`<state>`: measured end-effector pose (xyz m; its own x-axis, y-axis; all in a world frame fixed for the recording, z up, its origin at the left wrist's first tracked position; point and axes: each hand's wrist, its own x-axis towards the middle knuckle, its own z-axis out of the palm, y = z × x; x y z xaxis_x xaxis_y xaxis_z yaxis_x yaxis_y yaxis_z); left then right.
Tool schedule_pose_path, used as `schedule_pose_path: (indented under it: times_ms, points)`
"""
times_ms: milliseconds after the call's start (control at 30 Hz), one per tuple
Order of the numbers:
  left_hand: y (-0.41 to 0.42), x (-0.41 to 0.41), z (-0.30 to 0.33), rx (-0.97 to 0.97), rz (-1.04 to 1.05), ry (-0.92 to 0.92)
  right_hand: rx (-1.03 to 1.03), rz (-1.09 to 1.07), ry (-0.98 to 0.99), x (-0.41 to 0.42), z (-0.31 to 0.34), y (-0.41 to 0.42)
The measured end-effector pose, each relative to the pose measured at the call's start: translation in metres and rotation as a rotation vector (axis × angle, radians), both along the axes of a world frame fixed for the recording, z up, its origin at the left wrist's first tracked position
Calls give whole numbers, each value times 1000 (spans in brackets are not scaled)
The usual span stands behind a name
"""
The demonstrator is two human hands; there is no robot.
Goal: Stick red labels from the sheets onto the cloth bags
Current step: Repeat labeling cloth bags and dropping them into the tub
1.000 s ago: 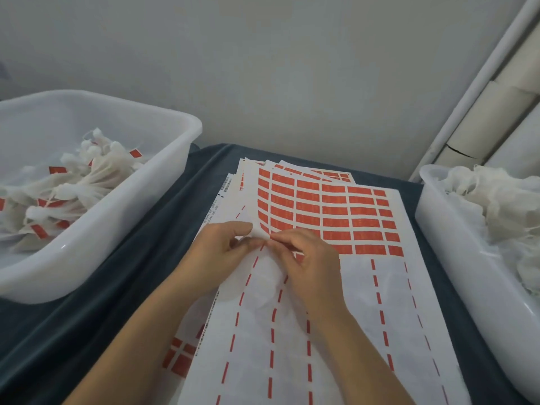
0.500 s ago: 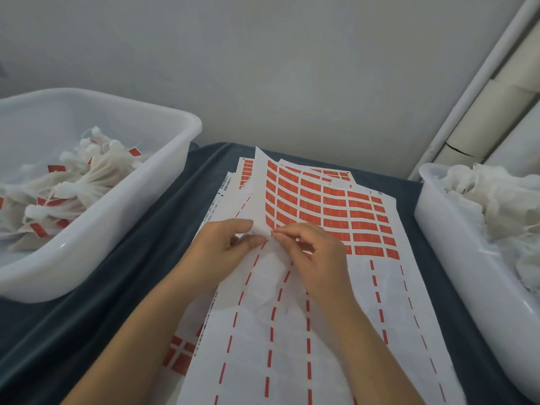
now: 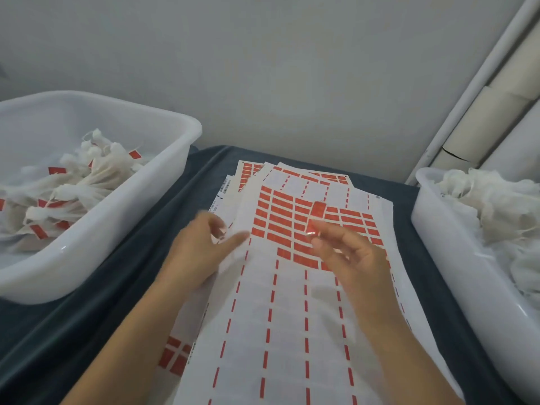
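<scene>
Hidden: we see both hands motion-blurred; the bins are cut off at the frame edges.
Right hand [image 3: 344, 252]: raised over the top sheet [image 3: 292, 317], thumb and forefinger pinching one red label [image 3: 317, 213], other fingers loosely spread.
Left hand [image 3: 201, 247]: fingers apart, lying on the sheet's left edge.
Bags: labelled bags [image 3: 58, 194] in the left bin [image 3: 96, 244]; plain bags [image 3: 496, 206] in the right bin [image 3: 455, 258].
Writing: we make out a barcode [image 3: 223, 185], unreadable.
</scene>
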<state>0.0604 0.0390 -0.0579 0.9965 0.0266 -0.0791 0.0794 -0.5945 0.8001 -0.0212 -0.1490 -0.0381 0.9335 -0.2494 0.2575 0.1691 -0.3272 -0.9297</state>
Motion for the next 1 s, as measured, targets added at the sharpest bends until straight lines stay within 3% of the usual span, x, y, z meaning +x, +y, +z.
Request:
schedule_pose_path:
  times_ms: [67,133,233,433,667,900,1000]
  points:
    - [-3,-7,7,-54,90,-277,-71,28,45,-14,-6,0]
    - [-9,-18,16,-256,-11,-373,-83,-41,67,-22,-17,0]
    - [-24,-38,22,-478,-202,-341,-58,-118,108,-25,-25,2]
    - [-42,-56,16,-709,-325,-122,271,-27,84,-30,-20,3]
    - [-44,-60,15,-717,-308,-79,136,140,115,-26,-18,13]
    - [-45,-62,14,-716,-433,-65,71,58,8,-29,-23,7]
    - [-46,-58,10,-586,-473,-85,35,16,-30,-29,-21,4]
